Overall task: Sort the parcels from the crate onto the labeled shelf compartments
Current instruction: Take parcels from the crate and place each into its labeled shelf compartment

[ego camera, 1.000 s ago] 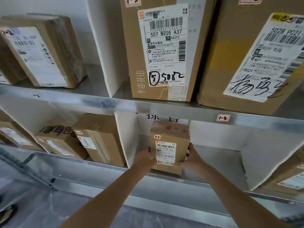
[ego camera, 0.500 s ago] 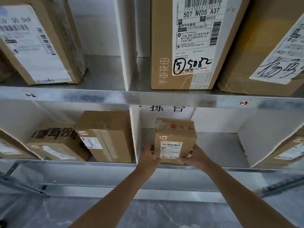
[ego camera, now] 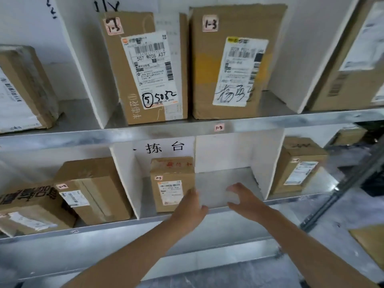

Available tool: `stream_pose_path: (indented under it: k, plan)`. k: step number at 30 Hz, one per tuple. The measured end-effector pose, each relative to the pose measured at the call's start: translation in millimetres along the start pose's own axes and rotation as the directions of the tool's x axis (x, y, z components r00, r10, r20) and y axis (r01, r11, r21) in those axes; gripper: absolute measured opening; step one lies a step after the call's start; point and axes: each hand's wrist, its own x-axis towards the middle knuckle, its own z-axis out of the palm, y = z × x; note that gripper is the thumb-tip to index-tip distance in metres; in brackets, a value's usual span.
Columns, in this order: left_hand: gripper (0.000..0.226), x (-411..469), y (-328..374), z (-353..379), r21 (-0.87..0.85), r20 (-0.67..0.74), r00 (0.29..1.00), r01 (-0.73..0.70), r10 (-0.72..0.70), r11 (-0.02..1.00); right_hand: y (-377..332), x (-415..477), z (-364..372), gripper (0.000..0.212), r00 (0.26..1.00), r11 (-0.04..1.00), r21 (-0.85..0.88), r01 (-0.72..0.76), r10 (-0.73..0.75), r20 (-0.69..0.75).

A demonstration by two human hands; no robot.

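Observation:
A small brown parcel (ego camera: 171, 183) marked 2-3 stands upright at the left of the middle compartment on the lower metal shelf (ego camera: 239, 206), beside a white divider (ego camera: 124, 177). My left hand (ego camera: 191, 206) hangs just in front of the parcel's lower right corner, fingers relaxed, holding nothing. My right hand (ego camera: 245, 199) is open over the bare shelf floor to the parcel's right, apart from it. The crate is out of view.
Two tall parcels (ego camera: 149, 67) (ego camera: 234, 63) marked 1-3 stand on the upper shelf, above a 1-3 tag (ego camera: 219, 127). More boxes fill the left compartment (ego camera: 91, 190) and the right one (ego camera: 299, 165). A cardboard corner (ego camera: 369, 244) shows at the lower right.
Both hands have let go of the small parcel and drawn back toward me and to the right. The parcel now stands alone on the shelf. The camera has tilted up.

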Motion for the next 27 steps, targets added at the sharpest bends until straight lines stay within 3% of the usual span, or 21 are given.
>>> stream_pose_path:
  k: [4, 10, 14, 20, 24, 27]
  plan:
    - [0.046, 13, 114, 36, 0.149, 0.065, 0.953, -0.304, 0.297, 0.941, 45, -66, -81, 0.044, 0.994, 0.997, -0.064, -0.032, 0.024, -0.111]
    - [0.049, 15, 266, 113, 0.235, 0.194, 0.779, -0.628, 0.597, 0.742, 132, -195, -189, 0.052, 0.920, 0.951, -0.162, -0.264, 0.197, -0.339]
    - [0.049, 7, 352, 164, 0.175, 0.226, 0.690, -0.724, 0.688, 0.668, 179, -280, -234, 0.057, 0.845, 0.888, -0.158, -0.433, 0.338, -0.414]
    - [0.051, -3, 463, 234, 0.066, 0.293, 0.445, -0.892, 0.846, 0.447, 235, -366, -282, 0.050, 0.666, 0.787, -0.059, -0.614, 0.477, -0.574]
    - [0.047, 2, 518, 285, -0.045, 0.320, 0.324, -0.934, 0.890, 0.356, 282, -391, -301, 0.051, 0.571, 0.713, 0.016, -0.701, 0.575, -0.586]
    - [0.046, 18, 546, 326, -0.089, 0.354, 0.271, -0.943, 0.895, 0.321, 322, -396, -312, 0.055, 0.492, 0.642, 0.096, -0.760, 0.667, -0.560]
